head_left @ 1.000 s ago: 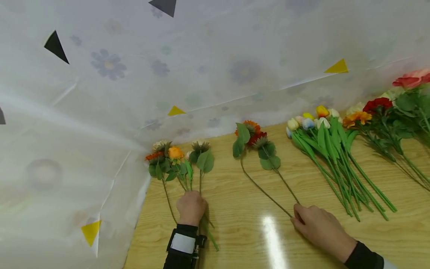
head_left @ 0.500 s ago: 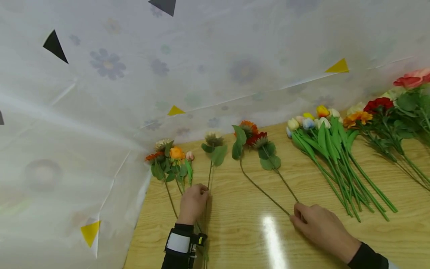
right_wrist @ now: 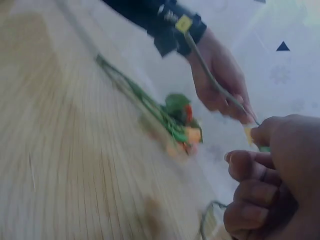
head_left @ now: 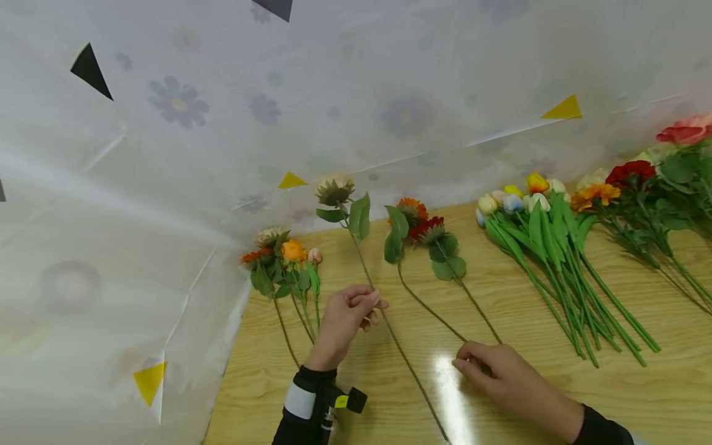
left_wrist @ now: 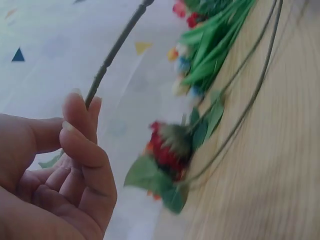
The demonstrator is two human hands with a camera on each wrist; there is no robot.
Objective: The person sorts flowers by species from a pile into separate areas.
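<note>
My left hand (head_left: 343,321) pinches the stem of a cream flower (head_left: 335,190) between thumb and fingers. Its head is raised at the back, two green leaves below it, and the stem slants down to the right. In the left wrist view that stem (left_wrist: 117,52) rises from the fingertips. My right hand (head_left: 512,383) hovers over the lower stems of an orange flower (head_left: 411,209) and a red flower (head_left: 431,230), which lie on the table. A gap shows between its thumb and forefinger (right_wrist: 242,162); nothing appears held there.
Left on the wooden table (head_left: 256,395) lies a small group with an orange bloom (head_left: 293,251) and a pink bud (head_left: 314,255). Further right lie several tulips (head_left: 547,247), then red, orange and pink flowers (head_left: 631,174). A patterned white sheet (head_left: 356,111) stands behind.
My left hand has drawn the cream flower away from the left group, to the right and up. The right hand has shifted slightly left, off the ends of the orange and red flowers' stems.
</note>
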